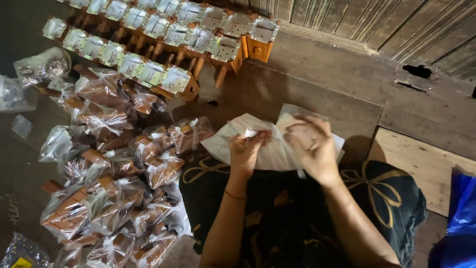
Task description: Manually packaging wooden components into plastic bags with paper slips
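One head-worn camera looks steeply down, close over the lap.

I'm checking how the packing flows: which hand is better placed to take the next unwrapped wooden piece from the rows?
Probably the left hand: the wooden pieces lie up and left, on its side. The right hand is farther away, gripping the clear bags.

L grip + R grip pinching.

Two hands work at one stack of clear plastic bags. Two rows of unbagged orange wooden pieces with white square tops stand behind, about nine in the near row. The pile of bagged wooden pieces holds too many to count exactly.
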